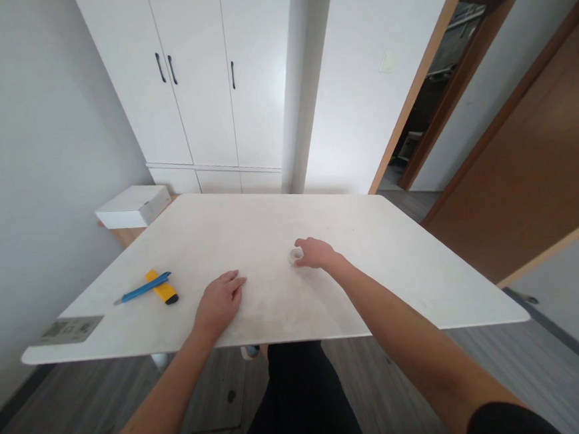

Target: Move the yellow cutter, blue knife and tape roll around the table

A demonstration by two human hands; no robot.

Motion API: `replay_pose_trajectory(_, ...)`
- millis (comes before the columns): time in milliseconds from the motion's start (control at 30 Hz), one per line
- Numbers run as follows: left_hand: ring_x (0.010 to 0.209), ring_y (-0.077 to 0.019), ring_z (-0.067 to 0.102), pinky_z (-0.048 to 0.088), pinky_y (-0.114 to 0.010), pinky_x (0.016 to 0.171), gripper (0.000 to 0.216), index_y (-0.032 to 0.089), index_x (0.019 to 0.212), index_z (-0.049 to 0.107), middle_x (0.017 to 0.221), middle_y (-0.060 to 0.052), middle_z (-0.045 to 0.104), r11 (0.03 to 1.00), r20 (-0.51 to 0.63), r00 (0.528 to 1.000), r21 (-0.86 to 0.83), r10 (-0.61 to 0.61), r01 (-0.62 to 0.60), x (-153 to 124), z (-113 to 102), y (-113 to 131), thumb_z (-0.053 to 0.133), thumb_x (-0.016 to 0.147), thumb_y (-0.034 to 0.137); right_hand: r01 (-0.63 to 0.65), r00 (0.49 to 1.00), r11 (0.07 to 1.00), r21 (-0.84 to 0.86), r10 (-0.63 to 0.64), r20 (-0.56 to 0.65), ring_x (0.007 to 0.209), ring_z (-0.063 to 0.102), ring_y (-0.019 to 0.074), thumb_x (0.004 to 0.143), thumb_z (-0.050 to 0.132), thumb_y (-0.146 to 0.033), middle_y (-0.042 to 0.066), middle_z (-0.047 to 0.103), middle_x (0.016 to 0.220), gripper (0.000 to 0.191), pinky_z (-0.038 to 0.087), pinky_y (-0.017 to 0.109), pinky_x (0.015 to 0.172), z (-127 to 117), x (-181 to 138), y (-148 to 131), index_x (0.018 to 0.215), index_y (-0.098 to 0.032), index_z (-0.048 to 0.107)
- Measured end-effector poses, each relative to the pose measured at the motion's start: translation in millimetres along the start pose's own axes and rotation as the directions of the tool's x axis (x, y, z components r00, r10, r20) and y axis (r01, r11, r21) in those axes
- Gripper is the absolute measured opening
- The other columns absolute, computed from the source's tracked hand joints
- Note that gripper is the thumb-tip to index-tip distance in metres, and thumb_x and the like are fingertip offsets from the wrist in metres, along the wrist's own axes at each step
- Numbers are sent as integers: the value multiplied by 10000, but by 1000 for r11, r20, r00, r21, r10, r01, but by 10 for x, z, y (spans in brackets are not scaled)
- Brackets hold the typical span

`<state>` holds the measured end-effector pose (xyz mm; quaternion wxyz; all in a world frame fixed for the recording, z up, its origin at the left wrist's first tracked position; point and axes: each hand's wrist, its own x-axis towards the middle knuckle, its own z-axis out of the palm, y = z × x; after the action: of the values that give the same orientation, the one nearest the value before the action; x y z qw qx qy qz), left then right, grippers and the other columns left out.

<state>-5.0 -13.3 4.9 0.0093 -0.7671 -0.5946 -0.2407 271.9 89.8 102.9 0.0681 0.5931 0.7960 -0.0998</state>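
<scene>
My right hand (313, 252) rests on the white table (398, 268) near its middle, fingers curled round a small white roll (295, 254) that looks like tape. My left hand (219, 305) lies flat on the tabletop, palm down, fingers stretched out together, holding nothing. To its left lie a blue pen (142, 289) and a yellow utility knife (161, 286), the pen crossing over the knife.
A grey label (72, 329) sits at the table's near left corner. A white box (133, 206) rests on a low wooden surface beyond the far left corner. White cupboards (203, 77) stand behind, and an open doorway (440, 91) and a brown door (540, 157) lie to the right.
</scene>
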Motion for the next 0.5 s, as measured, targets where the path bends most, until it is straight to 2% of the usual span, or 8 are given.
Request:
replay_pose_trajectory(233,1211,-254,617,463,-418,1087,397,195,1142,744,1308,-111,664,1000,-3,1000,-12,-2,2,-10,21,-2,417,927,262,37,999,997,-62,-35,36,1114,635,283,798,695,-404,106,631,1274,470,512,337,772,45,151,-100,1239,-272,600)
replay_pose_trajectory(500,1199,-250,623,467,-414,1081,387,202,1137,748,1297,-107,671,1000,-7,1000,-11,-8,8,-6,16,2,429,925,254,54,997,994,-97,-49,58,1076,652,290,784,672,-303,139,629,1246,467,522,322,722,65,177,-153,1232,-202,586)
